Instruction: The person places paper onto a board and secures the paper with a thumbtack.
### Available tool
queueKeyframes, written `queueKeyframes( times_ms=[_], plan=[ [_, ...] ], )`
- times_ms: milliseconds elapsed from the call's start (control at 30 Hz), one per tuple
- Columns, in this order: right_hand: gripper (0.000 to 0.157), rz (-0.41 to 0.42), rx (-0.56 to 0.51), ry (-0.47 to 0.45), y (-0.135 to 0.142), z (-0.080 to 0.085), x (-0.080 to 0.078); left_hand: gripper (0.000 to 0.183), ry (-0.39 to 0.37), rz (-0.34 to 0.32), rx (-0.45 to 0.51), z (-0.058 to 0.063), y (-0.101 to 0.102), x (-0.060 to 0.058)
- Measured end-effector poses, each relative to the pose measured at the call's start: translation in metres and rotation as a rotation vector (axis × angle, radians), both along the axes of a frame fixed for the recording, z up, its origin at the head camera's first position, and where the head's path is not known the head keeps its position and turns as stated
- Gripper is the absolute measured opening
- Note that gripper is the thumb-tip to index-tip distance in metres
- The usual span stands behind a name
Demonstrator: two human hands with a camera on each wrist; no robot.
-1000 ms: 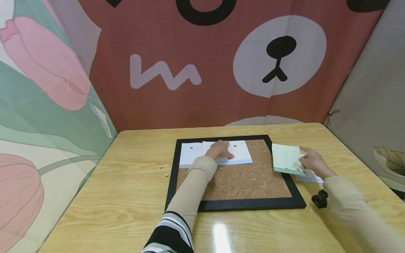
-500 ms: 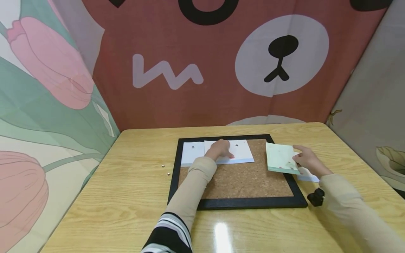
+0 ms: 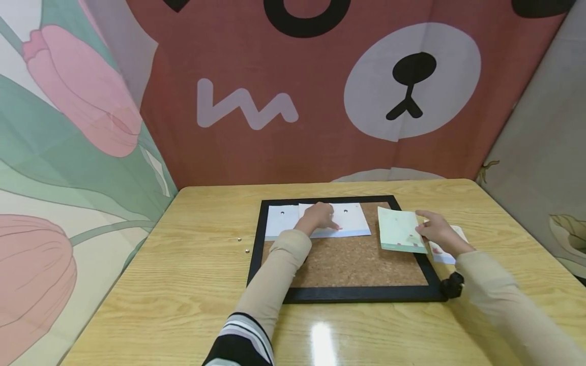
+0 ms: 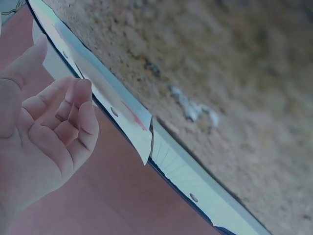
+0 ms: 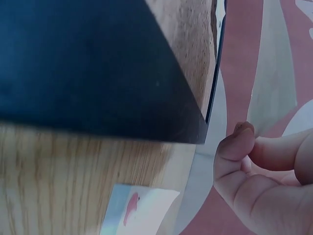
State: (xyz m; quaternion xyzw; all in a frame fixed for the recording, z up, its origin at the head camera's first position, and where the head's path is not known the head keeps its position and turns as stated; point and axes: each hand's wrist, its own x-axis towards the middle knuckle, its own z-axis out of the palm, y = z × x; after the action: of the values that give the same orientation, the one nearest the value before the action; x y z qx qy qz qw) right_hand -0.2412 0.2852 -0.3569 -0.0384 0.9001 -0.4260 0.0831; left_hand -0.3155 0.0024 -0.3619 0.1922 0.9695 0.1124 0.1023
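The right hand point(image 3: 437, 231) pinches the green paper point(image 3: 397, 229) over the corkboard point(image 3: 352, 267); the left hand point(image 3: 317, 217), loosely curled, is by the pinned white paper point(image 3: 354, 223). Placing seems in hand; next calls for aligning.

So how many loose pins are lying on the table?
2: one pin left of the board, and another pin close by, slightly lower in the head view. More may be hidden.

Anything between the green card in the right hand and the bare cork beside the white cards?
Nothing visible. The head view shows the green card overlapping cork and frame; the left hand is aside, at the white cards.
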Motion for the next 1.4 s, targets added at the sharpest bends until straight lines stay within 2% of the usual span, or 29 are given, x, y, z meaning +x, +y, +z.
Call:
queueKeyframes(
  times_ms=[100, 233, 467, 633, 800, 1133, 1400],
  plan=[
    [0.052, 0.008, -0.009, -0.012, -0.005, 0.000, 0.000, 0.039, 0.007, -0.010, 0.009, 0.000, -0.003, 0.001],
    [0.053, 0.002, -0.005, -0.035, -0.010, 0.000, -0.001, 0.044, 0.006, -0.022, 0.030, 0.002, -0.009, 0.005],
    [0.053, 0.007, 0.017, -0.019, -0.014, -0.001, -0.003, 0.046, -0.062, 0.037, 0.196, 0.010, -0.023, 0.011],
    [0.052, 0.015, 0.024, -0.011, -0.016, -0.002, -0.003, 0.046, -0.042, 0.041, 0.241, 0.013, -0.033, 0.010],
    [0.052, 0.026, 0.036, -0.018, -0.017, -0.001, -0.002, 0.047, -0.068, 0.050, 0.304, 0.013, -0.043, 0.010],
    [0.052, 0.030, 0.037, -0.040, -0.021, -0.002, -0.003, 0.044, -0.092, 0.098, 0.346, 0.007, -0.054, 0.014],
    [0.052, 0.037, 0.032, -0.045, -0.030, -0.002, -0.006, 0.046, -0.092, 0.094, 0.376, 0.007, -0.060, 0.018]
  ],
)
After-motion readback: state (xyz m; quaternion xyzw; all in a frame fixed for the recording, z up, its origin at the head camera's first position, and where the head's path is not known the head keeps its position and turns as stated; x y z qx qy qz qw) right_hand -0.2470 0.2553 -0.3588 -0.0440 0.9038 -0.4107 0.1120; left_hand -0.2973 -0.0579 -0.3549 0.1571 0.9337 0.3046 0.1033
